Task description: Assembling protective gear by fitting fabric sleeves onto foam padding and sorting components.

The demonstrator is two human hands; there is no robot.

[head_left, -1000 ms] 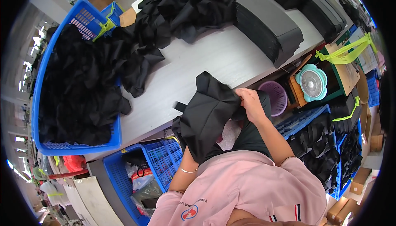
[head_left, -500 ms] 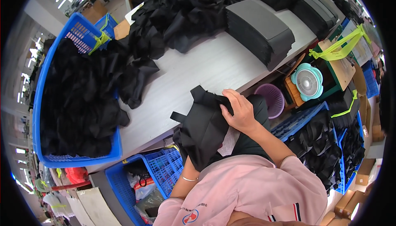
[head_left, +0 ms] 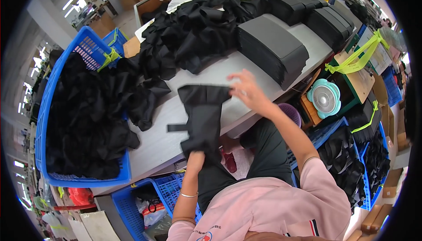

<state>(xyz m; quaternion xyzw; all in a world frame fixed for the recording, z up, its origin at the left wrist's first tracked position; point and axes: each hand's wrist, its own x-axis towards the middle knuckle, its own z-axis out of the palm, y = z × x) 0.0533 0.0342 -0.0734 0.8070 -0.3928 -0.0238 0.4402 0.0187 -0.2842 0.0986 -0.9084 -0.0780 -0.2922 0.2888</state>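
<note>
The left hand (head_left: 196, 158) is grasping the lower end of one matte black fabric piece (head_left: 203, 120), its fingers partly hiding under the cloth; the piece is hanging just ahead of that hand, in front of and partly over the near edge of the pale grey worktop (head_left: 151, 147). Its long axis is running almost straight away from the left hand, its broader, flared end pointing forward, while one short black strap (head_left: 177, 128) is sticking out sideways, to the left. The right hand (head_left: 247, 90) is hovering at the flared end's right corner with fingers parting and curling loosely; it is blurring, so I cannot tell whether it is pinching the cloth. Small dark lettering and one round red-and-blue emblem (head_left: 205, 237) are showing on the pale pink shirt (head_left: 268, 197), nearer the body than the left hand. Left of the left hand, one large blue plastic basket (head_left: 88, 182) is holding crumpled black cloth; ahead of both hands one loose black fabric heap (head_left: 193, 34) is lying, its pieces overlapping too much for counting. Ahead and right of the right hand, three black panel stacks (head_left: 270, 41) are standing. Right of that hand, below the worktop, one purple bin (head_left: 291, 113) and one turquoise fan (head_left: 324, 99) are sitting.
</note>
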